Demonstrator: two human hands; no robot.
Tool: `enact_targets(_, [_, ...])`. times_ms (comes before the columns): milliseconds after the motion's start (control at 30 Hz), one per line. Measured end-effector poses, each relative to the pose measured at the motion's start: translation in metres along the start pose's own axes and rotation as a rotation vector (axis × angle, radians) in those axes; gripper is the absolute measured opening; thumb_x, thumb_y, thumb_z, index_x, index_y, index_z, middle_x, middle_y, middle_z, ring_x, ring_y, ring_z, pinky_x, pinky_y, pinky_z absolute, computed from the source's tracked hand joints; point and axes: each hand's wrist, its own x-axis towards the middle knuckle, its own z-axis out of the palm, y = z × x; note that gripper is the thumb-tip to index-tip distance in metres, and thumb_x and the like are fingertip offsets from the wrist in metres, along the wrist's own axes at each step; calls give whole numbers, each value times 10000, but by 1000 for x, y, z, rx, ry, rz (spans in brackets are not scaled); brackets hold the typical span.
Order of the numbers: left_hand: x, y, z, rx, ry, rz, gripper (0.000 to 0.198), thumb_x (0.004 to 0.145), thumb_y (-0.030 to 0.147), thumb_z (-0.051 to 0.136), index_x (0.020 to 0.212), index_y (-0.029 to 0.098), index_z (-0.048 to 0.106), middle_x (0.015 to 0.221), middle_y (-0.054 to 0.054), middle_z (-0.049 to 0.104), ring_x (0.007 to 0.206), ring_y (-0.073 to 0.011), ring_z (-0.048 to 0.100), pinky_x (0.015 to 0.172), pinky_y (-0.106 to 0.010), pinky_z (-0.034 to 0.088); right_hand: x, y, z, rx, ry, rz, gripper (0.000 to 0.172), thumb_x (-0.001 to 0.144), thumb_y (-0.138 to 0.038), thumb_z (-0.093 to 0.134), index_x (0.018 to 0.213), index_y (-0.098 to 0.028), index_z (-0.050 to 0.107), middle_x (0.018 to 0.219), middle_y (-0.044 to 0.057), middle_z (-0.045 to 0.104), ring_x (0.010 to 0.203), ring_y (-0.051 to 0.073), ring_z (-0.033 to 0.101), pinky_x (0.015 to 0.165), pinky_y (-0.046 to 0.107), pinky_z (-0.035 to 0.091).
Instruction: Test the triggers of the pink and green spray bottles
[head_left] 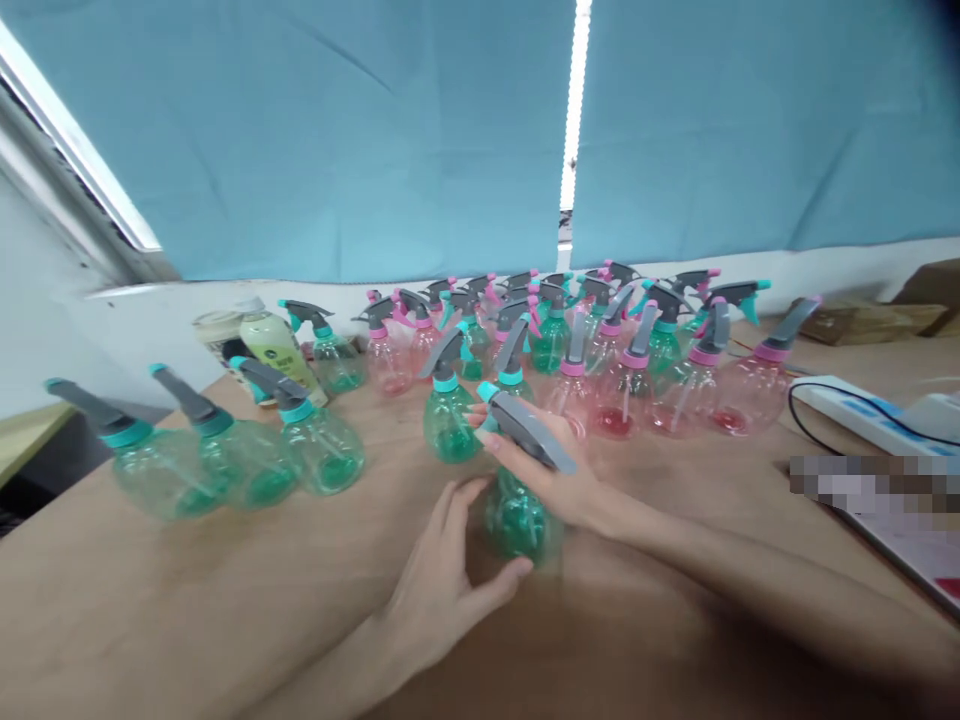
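Note:
A green spray bottle [523,515] with a grey and teal spray head [529,428] is near the middle front of the wooden table [360,560]. My right hand [551,470] is closed round the neck of this bottle, under the spray head. At the bottle's left side my left hand [450,580] curves with thumb and fingers apart; contact with the bottle is blurred. Just behind stands another green spray bottle [452,425]. Three green bottles, one of them nearest the middle [322,450], form a group on the left.
Several pink [619,395] and green spray bottles crowd the back. Two other containers, one a pale green bottle [279,350], stand at back left. On the right are a white power strip [862,410], a black cable and cardboard [870,320]. A blue curtain [375,140] hangs behind.

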Motion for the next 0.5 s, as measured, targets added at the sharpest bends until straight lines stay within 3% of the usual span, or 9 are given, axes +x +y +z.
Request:
enact_targets(133, [-16,-9,-17,86,155,-22,615,841,429,663,1334,250,342,1285,-123,515,1199,-315,530,970,-530,470,8,-8,43,69,-39,-35,219,877,-341,611,1042,-201,644,876,20,677,745,157,627,691,301,502])
enact_targets(300, [-34,-29,-41,226,313,-36,515,864,450,641,1283,264,407,1224,-93,567,1154,-301,562,930,-476,496,21,-14,92,89,-76,-75,200,865,-343,619,1001,-198,636,771,-9,639,692,143,607,658,285,484])
enact_targets(400, [-40,-40,-55,353,333,-10,544,875,487,620,1312,253,396,1177,-94,587,1125,-301,572,933,-478,487,29,-15,107,-3,-105,-90,254,881,-420,603,1016,-207,630,742,-19,612,673,141,577,649,288,476])
enact_targets(500, [-40,-49,-66,466,369,1,503,902,528,563,1272,216,425,1119,-106,596,1080,-306,579,900,-481,491,33,-13,104,-154,-175,-168,383,829,-495,665,1073,-203,618,856,15,645,769,168,595,719,320,489])
